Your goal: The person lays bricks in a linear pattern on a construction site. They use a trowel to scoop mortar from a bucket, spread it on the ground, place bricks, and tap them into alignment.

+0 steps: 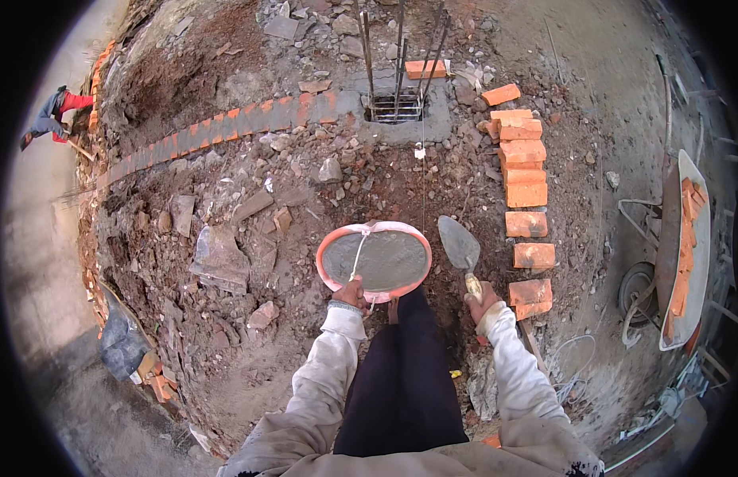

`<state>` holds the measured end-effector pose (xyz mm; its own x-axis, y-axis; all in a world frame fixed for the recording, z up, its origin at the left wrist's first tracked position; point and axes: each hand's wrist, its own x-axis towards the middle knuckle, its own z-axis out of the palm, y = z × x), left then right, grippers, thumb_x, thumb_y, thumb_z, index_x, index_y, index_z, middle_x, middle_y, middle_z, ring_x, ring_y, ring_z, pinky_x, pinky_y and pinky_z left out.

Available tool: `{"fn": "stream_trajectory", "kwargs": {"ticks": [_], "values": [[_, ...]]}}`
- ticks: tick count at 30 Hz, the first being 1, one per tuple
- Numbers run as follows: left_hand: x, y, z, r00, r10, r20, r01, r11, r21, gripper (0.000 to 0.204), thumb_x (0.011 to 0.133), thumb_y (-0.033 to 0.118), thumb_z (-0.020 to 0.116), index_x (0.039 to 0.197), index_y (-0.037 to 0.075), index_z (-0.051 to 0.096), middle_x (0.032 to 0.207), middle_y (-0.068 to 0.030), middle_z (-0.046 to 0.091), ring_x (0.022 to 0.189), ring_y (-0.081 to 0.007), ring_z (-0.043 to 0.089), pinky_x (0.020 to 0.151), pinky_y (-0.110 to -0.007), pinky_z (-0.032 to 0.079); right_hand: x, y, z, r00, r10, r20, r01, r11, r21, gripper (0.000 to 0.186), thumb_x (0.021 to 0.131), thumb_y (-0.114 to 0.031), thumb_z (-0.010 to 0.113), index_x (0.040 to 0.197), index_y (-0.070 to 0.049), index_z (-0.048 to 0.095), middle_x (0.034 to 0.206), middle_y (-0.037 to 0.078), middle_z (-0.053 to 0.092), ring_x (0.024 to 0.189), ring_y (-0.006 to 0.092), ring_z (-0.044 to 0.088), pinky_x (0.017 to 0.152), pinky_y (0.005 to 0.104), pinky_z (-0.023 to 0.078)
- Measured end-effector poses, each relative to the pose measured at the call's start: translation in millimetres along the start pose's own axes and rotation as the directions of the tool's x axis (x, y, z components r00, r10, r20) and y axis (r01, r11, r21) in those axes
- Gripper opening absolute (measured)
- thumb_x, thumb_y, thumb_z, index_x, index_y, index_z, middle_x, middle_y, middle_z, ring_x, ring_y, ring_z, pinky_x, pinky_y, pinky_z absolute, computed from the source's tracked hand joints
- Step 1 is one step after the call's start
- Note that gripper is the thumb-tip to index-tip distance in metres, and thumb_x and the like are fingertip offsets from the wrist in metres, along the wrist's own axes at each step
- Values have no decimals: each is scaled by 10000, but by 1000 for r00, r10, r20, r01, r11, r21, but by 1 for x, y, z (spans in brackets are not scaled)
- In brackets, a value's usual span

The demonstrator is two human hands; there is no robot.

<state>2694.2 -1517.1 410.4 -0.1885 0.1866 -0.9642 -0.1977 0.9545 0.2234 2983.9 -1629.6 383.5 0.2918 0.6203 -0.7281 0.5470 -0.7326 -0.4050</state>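
Observation:
My left hand (pixel 351 295) is closed round the pale rope handle of an orange-pink bucket (pixel 327 278). Wet grey mortar (pixel 377 262) fills the bucket close to its rim, and the handle stretches across its top. In my right hand (pixel 483 300) is the light-coloured grip of a pointed trowel (pixel 460 242); its grey-smeared blade points forward, to the right of the bucket. Both forearms reach in from the lower edge in pale sleeves. My legs show below the bucket.
A row of orange bricks (pixel 526 193) runs along the right. Ahead, steel bars (pixel 399 71) rise from a concrete footing beside a low brick course (pixel 226 123). A wheelbarrow (pixel 687 262) holding bricks stands far right. Rubble covers the ground; another person (pixel 51 119) bends at far left.

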Motion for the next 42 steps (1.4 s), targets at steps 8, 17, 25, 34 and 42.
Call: {"fn": "stream_trajectory", "kwargs": {"ticks": [8,17,25,34,42], "values": [[131,-42,11,993,16,121,-27,995,91,321,847,335,565,656,117,428,469,17,347,388,-121,351,416,-303,378,276,-116,115,992,68,104,-73,996,45,440,825,-185,531,1188,-3,361,887,223,583,709,299,608,592,409,485],[130,-73,33,992,109,62,-103,991,-86,267,827,271,574,651,71,546,528,42,452,427,-51,383,403,-207,318,281,-289,154,739,-10,674,645,299,-703,478,836,-285,508,1244,-44,439,1210,177,514,1072,316,539,891,382,440],[120,-46,28,972,211,106,-216,976,33,229,856,272,573,784,56,604,581,45,478,496,-47,421,447,-222,354,267,-231,163,992,-118,46,114,990,78,574,784,-242,546,1249,62,403,1079,289,557,1024,379,551,887,408,432],[123,-16,21,967,255,19,-252,964,-84,204,845,237,609,800,40,579,616,-5,544,480,-76,476,466,-213,405,271,-241,184,973,-75,220,128,963,-239,459,807,-211,515,1212,-5,447,1064,230,582,1016,353,559,870,398,447],[183,-42,-30,959,279,45,-280,960,8,336,844,356,606,729,44,564,602,-31,551,506,-111,513,501,-242,423,144,-118,95,921,-388,-43,389,908,155,493,732,-133,485,1188,20,377,1061,296,527,981,443,526,856,436,419]]}}
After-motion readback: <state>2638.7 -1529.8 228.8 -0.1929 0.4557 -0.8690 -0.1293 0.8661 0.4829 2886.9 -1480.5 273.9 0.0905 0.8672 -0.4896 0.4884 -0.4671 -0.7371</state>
